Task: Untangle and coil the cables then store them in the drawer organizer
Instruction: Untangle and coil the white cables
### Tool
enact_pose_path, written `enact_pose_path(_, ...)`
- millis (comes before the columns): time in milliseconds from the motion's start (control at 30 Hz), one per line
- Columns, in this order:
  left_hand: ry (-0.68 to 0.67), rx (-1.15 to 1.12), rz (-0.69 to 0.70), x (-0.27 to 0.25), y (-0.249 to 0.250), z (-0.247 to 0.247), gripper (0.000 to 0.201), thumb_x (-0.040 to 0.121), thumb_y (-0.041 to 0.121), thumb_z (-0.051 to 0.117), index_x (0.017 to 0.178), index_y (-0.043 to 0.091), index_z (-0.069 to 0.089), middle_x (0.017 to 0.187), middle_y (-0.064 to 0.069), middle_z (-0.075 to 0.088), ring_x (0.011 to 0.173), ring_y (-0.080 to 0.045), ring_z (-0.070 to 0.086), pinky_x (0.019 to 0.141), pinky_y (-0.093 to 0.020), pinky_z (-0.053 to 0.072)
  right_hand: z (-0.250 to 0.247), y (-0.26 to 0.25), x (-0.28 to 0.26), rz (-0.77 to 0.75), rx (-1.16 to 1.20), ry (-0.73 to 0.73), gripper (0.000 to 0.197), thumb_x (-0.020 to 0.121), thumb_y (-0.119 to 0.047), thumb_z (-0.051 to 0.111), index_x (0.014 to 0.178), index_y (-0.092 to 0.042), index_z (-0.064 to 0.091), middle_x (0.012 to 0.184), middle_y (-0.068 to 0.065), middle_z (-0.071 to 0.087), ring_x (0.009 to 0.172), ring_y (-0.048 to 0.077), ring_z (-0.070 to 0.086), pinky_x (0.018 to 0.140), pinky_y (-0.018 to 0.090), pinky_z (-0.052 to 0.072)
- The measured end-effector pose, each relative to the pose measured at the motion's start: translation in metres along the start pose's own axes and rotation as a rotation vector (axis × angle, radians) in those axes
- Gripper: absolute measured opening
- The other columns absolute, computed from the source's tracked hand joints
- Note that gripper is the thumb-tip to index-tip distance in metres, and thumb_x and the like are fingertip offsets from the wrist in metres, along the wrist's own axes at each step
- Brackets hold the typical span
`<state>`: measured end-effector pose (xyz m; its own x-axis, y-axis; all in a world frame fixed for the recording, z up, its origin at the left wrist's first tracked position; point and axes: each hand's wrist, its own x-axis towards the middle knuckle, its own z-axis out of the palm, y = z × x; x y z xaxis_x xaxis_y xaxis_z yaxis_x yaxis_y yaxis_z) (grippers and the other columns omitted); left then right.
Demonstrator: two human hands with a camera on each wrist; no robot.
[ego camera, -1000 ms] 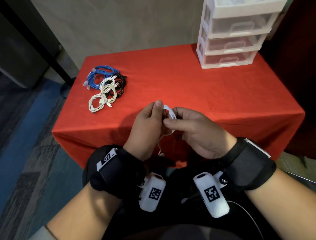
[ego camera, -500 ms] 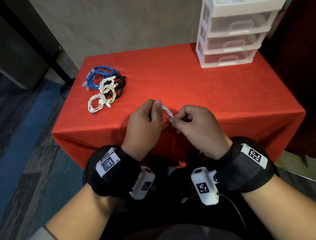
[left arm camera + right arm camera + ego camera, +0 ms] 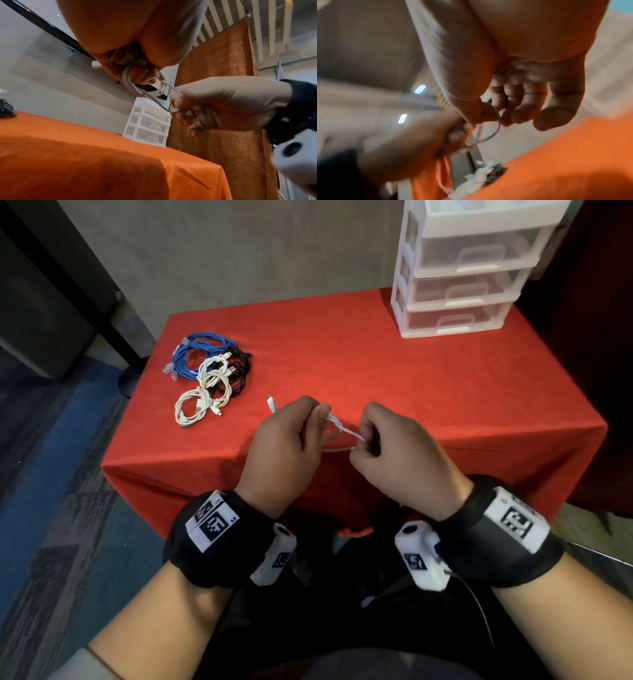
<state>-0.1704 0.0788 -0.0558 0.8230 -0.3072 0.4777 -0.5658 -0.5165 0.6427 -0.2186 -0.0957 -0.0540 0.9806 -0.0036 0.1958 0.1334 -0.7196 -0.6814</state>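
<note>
Coiled cables [image 3: 209, 378] lie far left on the bench [image 3: 376, 378]. Your left hand [image 3: 284, 450] grips the white cable [image 3: 337, 433] bundle in curled fingers [image 3: 147, 75]. One loop spans to your right hand [image 3: 397, 453], pinched at its fingertips [image 3: 178, 102]. Organizer [image 3: 459, 282] stands far right.

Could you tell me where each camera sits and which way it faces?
Head: looks down at red table, both hands holding white cable.
Left wrist: under left hand, faces drawer unit and right hand.
Right wrist: under right hand, faces left hand; blurred.
All share the cable.
</note>
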Motion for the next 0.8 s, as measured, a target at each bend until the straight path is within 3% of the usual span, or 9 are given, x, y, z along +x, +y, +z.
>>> enact_pose_path(67, 0.017, -0.037, -0.04, -0.002, 0.001, 0.002, 0.034, 0.107, 0.025, 0.047, 0.078, 0.007, 0.054, 0.063, -0.004, 0.055, 0.058, -0.023, 0.051, 0.059, -0.04, 0.041, 0.004, -0.001, 0.004, -0.05, -0.179, 0.069, 0.019, 0.082, -0.017, 0.059, 0.083, -0.018, 0.04, 0.07, -0.002, 0.047, 0.067, 0.028, 0.046, 0.057, 0.045, 0.041)
enact_pose_path(200, 0.03, -0.027, -0.018, -0.002, 0.002, 0.001, 0.034, 0.107, 0.026, 0.047, 0.08, 0.009, 0.057, 0.068, -0.002, 0.059, 0.063, -0.022, 0.056, 0.063, -0.041, 0.044, 0.017, -0.002, 0.013, -0.025, -0.33, 0.211, 0.018, 0.085, -0.018, 0.057, 0.091, -0.021, 0.04, 0.083, -0.001, 0.05, 0.083, 0.03, 0.054, 0.06, 0.036, 0.037)
enact_pose_path(300, -0.05, 0.056, 0.039, -0.001, -0.003, 0.0, 0.034, 0.106, 0.029, 0.047, 0.082, 0.009, 0.059, 0.073, -0.002, 0.064, 0.07, -0.023, 0.06, 0.066, -0.043, 0.046, 0.029, 0.006, 0.014, 0.047, -0.381, 0.202, 0.013, 0.087, -0.019, 0.057, 0.094, -0.018, 0.045, 0.086, 0.002, 0.057, 0.084, 0.031, 0.056, 0.059, 0.036, 0.038)
enact_pose_path(400, -0.069, 0.043, -0.013, -0.007, -0.007, 0.001, 0.034, 0.106, 0.03, 0.047, 0.081, 0.01, 0.059, 0.07, 0.002, 0.064, 0.067, -0.019, 0.061, 0.065, -0.041, 0.047, 0.043, 0.017, 0.017, 0.298, 0.117, 0.03, 0.007, 0.09, -0.021, 0.059, 0.087, -0.016, 0.056, 0.075, 0.0, 0.061, 0.07, 0.025, 0.055, 0.061, 0.035, 0.041)
enact_pose_path(467, -0.014, -0.05, -0.11, -0.012, -0.005, 0.001, 0.037, 0.107, 0.029, 0.046, 0.078, 0.011, 0.057, 0.064, 0.006, 0.059, 0.06, -0.01, 0.056, 0.061, -0.033, 0.045, 0.045, 0.013, 0.013, 0.522, 0.56, -0.074, 0.017, 0.095, -0.025, 0.058, 0.087, -0.013, 0.067, 0.074, 0.003, 0.062, 0.063, 0.018, 0.054, 0.055, 0.031, 0.039)
enact_pose_path(533, 0.017, -0.172, -0.211, -0.014, -0.003, 0.003, 0.041, 0.108, 0.031, 0.043, 0.077, 0.009, 0.056, 0.06, 0.006, 0.055, 0.056, -0.01, 0.05, 0.058, -0.029, 0.041, 0.044, 0.005, 0.009, 0.631, 0.825, -0.18, 0.021, 0.099, -0.026, 0.058, 0.093, -0.014, 0.073, 0.074, 0.001, 0.061, 0.055, 0.011, 0.051, 0.049, 0.027, 0.037)
enact_pose_path(600, 0.048, -0.297, -0.299, -0.01, -0.004, 0.002, 0.042, 0.109, 0.032, 0.042, 0.078, 0.007, 0.055, 0.06, 0.002, 0.053, 0.054, -0.012, 0.046, 0.056, -0.027, 0.039, 0.04, 0.0, 0.005, 0.566, 0.879, -0.253, 0.019, 0.102, -0.027, 0.059, 0.094, -0.015, 0.071, 0.069, -0.001, 0.059, 0.053, 0.009, 0.048, 0.047, 0.024, 0.035)
enact_pose_path(700, 0.146, -0.438, -0.375, 0.001, -0.005, -0.006, 0.039, 0.11, 0.029, 0.041, 0.079, 0.011, 0.055, 0.066, -0.007, 0.052, 0.053, -0.012, 0.044, 0.052, -0.022, 0.038, 0.026, 0.006, 0.004, 0.399, 0.89, -0.325, 0.025, 0.102, -0.025, 0.06, 0.083, -0.011, 0.067, 0.06, -0.001, 0.054, 0.049, 0.008, 0.042, 0.043, 0.019, 0.031)
enact_pose_path(800, 0.182, -0.474, -0.424, 0.006, -0.007, -0.014, 0.036, 0.11, 0.028, 0.04, 0.083, 0.009, 0.055, 0.064, -0.014, 0.043, 0.05, -0.011, 0.037, 0.047, -0.022, 0.031, 0.002, 0.018, 0.007, 0.277, 0.767, -0.344, 0.024, 0.099, -0.023, 0.064, 0.079, -0.012, 0.072, 0.059, -0.001, 0.054, 0.049, 0.009, 0.045, 0.045, 0.019, 0.035)
